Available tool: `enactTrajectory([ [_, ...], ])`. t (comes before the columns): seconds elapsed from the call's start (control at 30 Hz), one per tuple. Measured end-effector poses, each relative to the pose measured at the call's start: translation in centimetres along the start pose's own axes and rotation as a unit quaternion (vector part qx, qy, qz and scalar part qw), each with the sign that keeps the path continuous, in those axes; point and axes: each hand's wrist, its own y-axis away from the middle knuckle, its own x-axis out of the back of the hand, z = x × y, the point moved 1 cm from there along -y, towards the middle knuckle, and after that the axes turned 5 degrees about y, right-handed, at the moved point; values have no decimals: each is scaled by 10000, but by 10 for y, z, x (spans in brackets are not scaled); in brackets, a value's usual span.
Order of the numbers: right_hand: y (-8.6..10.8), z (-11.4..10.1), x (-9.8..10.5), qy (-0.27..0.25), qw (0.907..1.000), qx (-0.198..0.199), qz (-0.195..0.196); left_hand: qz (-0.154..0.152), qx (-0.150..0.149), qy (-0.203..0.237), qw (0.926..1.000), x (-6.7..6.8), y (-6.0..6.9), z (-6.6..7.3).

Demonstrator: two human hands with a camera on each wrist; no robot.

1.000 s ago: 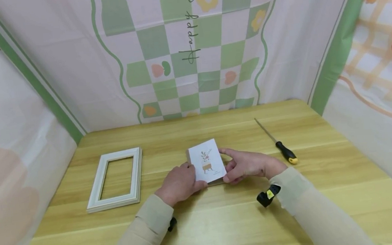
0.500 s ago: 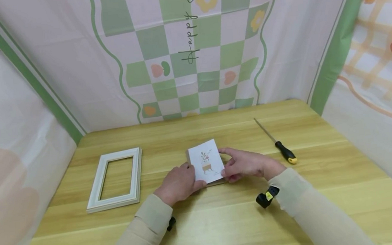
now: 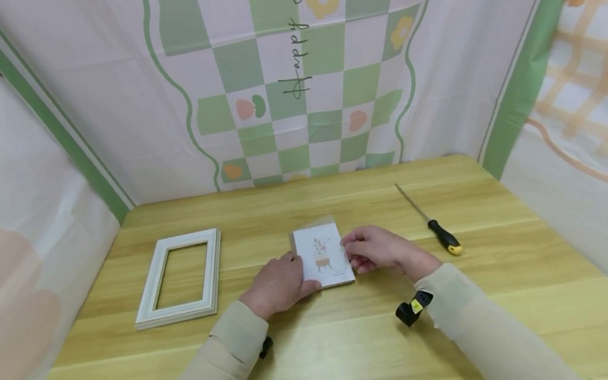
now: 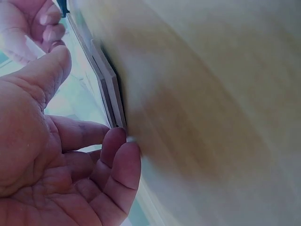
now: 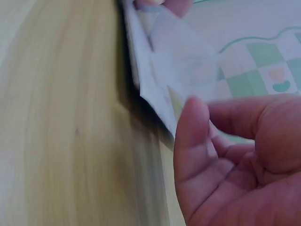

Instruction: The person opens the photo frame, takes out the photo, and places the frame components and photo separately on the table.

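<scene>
In the head view a white card point(image 3: 337, 262) printed with a potted plant lies at the middle of the table on a thin backing board. The left wrist view shows the edges of the stacked boards point(image 4: 109, 84). My left hand point(image 3: 276, 284) holds the stack by its left side, thumb at the near corner and fingertips against the edge. A clear plastic sheet point(image 5: 190, 54) is over the card, its far edge showing past it and looking partly raised. My right hand point(image 3: 382, 248) pinches that sheet at the right side between thumb and fingers.
A white picture frame point(image 3: 177, 279) with an open middle lies on the left of the wooden table point(image 3: 330, 363). To the right rests a screwdriver point(image 3: 442, 237) with a black and yellow handle. Patterned cloth point(image 3: 288, 137) hangs behind and at both sides.
The card's far edge has shifted toward me, so it lines up better with the board. The clear sheet now shows separately above it. My right fingers have drawn together; my left hand stays put.
</scene>
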Motion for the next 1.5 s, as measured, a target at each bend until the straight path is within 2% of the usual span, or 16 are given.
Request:
enactTrajectory([
  [0.13,-2,0,-1,-487,9985,-175,-161,36,2,-77,10000,0,1,1],
  [0.43,-7,-2,-9,-161,9997,-128,-124,169,-57,-355,9992,-5,1,0],
  [0.83,-4,-5,-7,-471,9988,-151,-66,197,20,-79,9998,-5,1,-1],
  [1.07,1,-5,5,-389,9990,-136,179,274,-1,-172,9995,-6,2,0],
  [1.23,6,-2,19,-302,9987,-54,414,216,89,-242,9994,-7,1,1],
  [1.5,16,5,37,-70,9983,-23,586,202,82,-305,9993,-7,2,1],
])
